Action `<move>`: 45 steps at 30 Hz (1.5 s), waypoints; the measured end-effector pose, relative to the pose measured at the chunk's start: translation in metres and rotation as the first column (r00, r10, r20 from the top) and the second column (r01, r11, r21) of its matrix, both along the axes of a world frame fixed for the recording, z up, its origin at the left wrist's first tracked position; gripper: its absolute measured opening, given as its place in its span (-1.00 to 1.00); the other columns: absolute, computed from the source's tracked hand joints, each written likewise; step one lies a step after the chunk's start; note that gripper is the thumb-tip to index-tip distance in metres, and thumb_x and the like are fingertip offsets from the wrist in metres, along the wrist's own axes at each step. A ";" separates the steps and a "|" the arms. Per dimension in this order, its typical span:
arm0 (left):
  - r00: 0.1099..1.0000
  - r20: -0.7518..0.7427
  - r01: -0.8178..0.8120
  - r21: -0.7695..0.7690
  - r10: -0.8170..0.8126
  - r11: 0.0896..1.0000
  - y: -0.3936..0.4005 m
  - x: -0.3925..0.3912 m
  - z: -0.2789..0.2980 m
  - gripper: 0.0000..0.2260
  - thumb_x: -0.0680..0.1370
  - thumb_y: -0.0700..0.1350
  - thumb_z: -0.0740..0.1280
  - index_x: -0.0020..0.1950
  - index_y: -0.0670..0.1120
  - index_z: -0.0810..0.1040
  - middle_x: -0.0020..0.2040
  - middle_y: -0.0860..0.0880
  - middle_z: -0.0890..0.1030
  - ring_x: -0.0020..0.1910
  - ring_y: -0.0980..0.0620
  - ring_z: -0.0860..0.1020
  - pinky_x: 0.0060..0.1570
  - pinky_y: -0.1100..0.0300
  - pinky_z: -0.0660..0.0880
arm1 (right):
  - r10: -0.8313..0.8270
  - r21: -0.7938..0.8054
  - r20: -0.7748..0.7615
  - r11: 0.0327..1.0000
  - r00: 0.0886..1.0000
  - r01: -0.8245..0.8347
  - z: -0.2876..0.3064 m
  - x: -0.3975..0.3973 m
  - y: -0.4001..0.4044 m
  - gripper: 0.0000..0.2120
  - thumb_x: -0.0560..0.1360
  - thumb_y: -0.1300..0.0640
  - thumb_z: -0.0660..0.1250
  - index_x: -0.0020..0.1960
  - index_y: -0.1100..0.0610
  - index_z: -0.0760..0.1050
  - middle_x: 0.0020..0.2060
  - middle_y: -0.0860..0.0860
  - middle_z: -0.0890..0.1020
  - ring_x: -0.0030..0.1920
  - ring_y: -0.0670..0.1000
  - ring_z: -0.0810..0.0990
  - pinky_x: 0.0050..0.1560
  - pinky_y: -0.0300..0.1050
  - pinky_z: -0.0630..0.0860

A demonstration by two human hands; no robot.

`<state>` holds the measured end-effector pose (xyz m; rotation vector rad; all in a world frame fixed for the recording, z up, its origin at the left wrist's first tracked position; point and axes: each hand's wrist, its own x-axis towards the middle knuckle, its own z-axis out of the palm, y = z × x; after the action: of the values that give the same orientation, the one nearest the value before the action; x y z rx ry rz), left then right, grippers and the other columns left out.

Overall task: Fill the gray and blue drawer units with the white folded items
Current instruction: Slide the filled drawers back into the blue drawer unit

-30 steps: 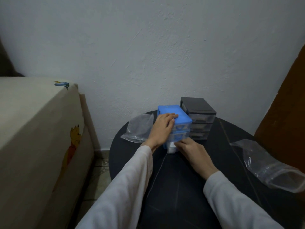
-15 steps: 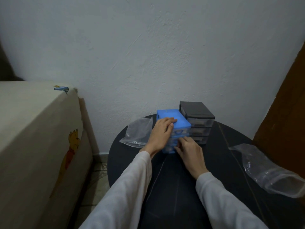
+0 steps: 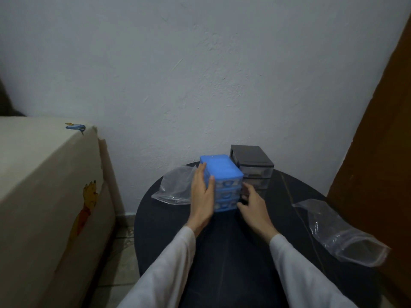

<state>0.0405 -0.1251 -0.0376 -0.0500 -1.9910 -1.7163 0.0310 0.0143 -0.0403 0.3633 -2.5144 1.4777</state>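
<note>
A small blue drawer unit (image 3: 222,172) with three clear drawers stands near the back of a round black table (image 3: 224,247). All three drawers look pushed in, with something pale behind their fronts. My left hand (image 3: 202,194) lies flat against the unit's left side, thumb on the front corner. My right hand (image 3: 253,205) is at the unit's lower right corner, fingers loosely curled, holding nothing. A gray drawer unit (image 3: 252,162) stands just behind and to the right, touching the blue one.
An empty clear plastic bag (image 3: 175,185) lies left of the blue unit; another clear bag (image 3: 338,232) lies at the table's right edge. A cream cabinet with cartoon stickers (image 3: 49,196) stands to the left. A white wall is behind, a brown door at right.
The bottom drawer of the blue unit went in. My left hand slid from the unit's top to its left side. My right hand moved from the drawer front to the right corner.
</note>
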 end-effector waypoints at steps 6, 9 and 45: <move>0.976 0.216 -0.007 0.119 -0.019 0.993 0.026 0.021 -0.028 -0.50 0.59 -0.21 0.16 0.51 0.00 0.14 0.42 -0.06 0.34 0.37 0.00 0.33 0.39 0.08 0.26 | 0.034 -0.080 0.065 0.996 0.997 -0.029 -0.002 0.006 -0.008 -0.43 0.42 0.46 0.23 0.39 0.17 0.27 0.19 0.06 0.50 0.15 -0.07 0.47 0.12 -0.28 0.35; 0.980 0.198 -0.007 0.094 -0.012 0.996 0.025 0.015 -0.027 -0.45 0.52 -0.33 0.15 0.47 0.02 0.22 0.33 -0.07 0.43 0.28 0.01 0.43 0.28 0.10 0.37 | 0.036 -0.143 0.055 0.989 0.998 -0.028 -0.002 0.008 -0.014 -0.48 0.43 0.43 0.24 0.35 0.14 0.31 0.11 0.03 0.49 0.10 -0.07 0.48 0.11 -0.23 0.39; 0.918 0.207 -0.302 -0.185 0.337 0.935 -0.105 0.044 -0.016 -0.57 0.43 -0.27 0.43 0.28 -0.13 0.46 0.28 -0.10 0.46 0.25 -0.04 0.44 0.24 0.06 0.42 | 0.248 -0.100 0.348 0.969 0.904 -0.227 -0.002 0.025 -0.105 -0.66 0.55 0.07 0.25 0.30 0.09 0.33 0.07 0.12 0.53 0.01 0.05 0.55 -0.07 -0.17 0.49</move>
<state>0.0847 -0.2302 -0.0532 0.4272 -2.1528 -1.4132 0.0561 -0.0907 -0.0423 0.4402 -2.7781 1.8544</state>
